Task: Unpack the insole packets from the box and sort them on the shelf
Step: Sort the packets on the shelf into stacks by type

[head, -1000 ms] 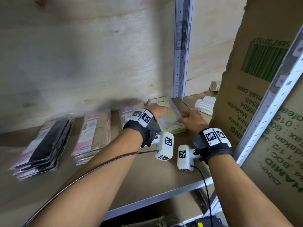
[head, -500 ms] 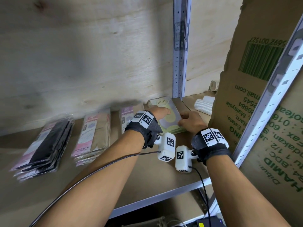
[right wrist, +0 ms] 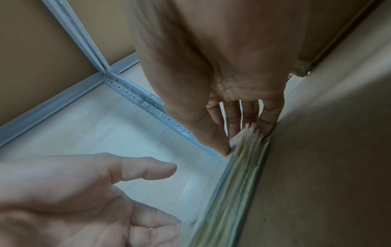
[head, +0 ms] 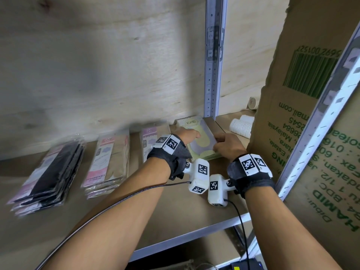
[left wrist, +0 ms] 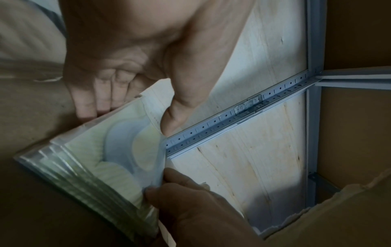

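A stack of green insole packets (head: 194,125) lies flat at the back right of the shelf board (head: 175,207). My left hand (head: 187,134) is at its left side. In the left wrist view its straight fingers (left wrist: 93,107) press against the stack (left wrist: 118,150), thumb over the top. My right hand (head: 224,143) grips the stack's near right edge, thumb on top and fingers at the side. The right wrist view shows my right hand (right wrist: 245,138) on the stack's end (right wrist: 239,175). The brown cardboard box (head: 292,114) stands just to the right.
Three more packet stacks lie leftward on the shelf: purple (head: 150,141), pink (head: 109,158) and black (head: 48,172). A grey perforated upright (head: 213,65) stands just behind the green stack. White paper cups (head: 241,125) lie beyond it. A plywood wall closes the back.
My right hand's fingers have curled in on the green stack's right edge. The left hand stays at the left side, and the stack has hardly shifted.
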Available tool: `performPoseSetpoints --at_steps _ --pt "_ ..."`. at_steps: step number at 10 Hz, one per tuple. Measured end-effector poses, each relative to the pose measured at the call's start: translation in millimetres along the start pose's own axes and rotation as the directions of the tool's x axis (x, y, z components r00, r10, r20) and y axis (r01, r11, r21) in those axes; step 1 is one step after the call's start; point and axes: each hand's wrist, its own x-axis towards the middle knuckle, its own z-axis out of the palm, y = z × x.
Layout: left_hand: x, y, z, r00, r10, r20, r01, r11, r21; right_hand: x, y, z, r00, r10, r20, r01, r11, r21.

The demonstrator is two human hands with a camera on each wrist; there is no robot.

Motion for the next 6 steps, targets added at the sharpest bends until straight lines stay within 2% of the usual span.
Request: performPoseSetpoints --at_steps 4,5,6 --pt "7 -2 0 0.999 0.036 -0.003 -0.036 0.998 0.053 -1 -5 0 0.999 0.048 -0.005 -0.048 0.999 0.001" --pt "2 5 -6 0.999 0.040 0.011 -0.041 0.988 0.149 -7 -8 -2 0.998 0.054 -0.040 -0.054 0.999 0.006" --pt "-8 15 -22 0.989 0.142 -0.034 -0.129 0.956 0.265 -14 -18 -5 0.990 0.009 -0.144 -0.009 1.000 0.000"
